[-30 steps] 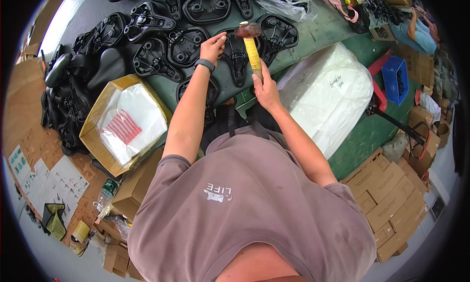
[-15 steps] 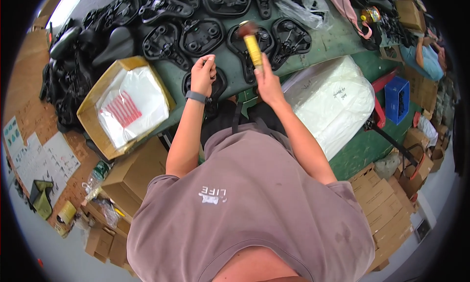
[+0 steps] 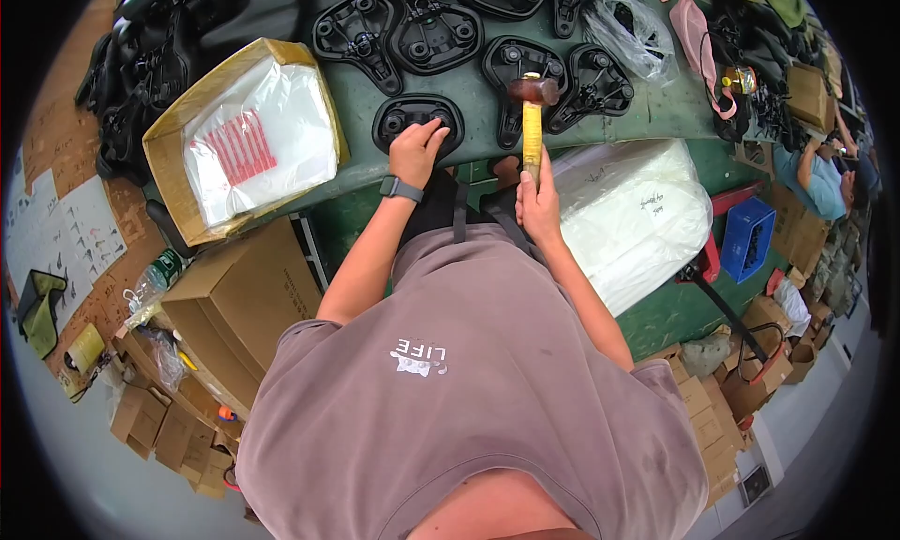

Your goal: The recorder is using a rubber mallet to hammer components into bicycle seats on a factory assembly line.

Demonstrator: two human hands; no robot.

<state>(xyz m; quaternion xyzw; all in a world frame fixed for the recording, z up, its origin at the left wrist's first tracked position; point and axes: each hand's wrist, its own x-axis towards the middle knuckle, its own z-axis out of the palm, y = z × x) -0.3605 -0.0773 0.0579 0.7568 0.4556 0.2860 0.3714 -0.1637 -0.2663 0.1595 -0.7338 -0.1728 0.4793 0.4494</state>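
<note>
Upside-down black bicycle saddles lie on the green worktable. My left hand (image 3: 414, 153), with a dark watch on its wrist, is over the front edge of the nearest saddle (image 3: 388, 120). Its thumb and fingers are pinched together; anything between them is too small to make out. In my right hand (image 3: 538, 204) is a hammer (image 3: 532, 127) with a yellow-wrapped handle and a brownish-red head, gripped near the handle's lower end. The hammer's head is in front of another upturned saddle (image 3: 507, 64), to the right of the nearest one.
On the left, an open cardboard box (image 3: 169, 179) holds white plastic bags with red print. A large white wrapped bundle (image 3: 637, 226) stands beside the table at right, near a blue crate (image 3: 748, 240). Clear plastic bags (image 3: 637, 38) lie on the table, farther back. Another person (image 3: 817, 188) is at far right.
The whole view has shifted. My left hand has come down onto the nearest saddle's near part. The hammer, blurred and tilted before, now points straight away from me, nearer my body.
</note>
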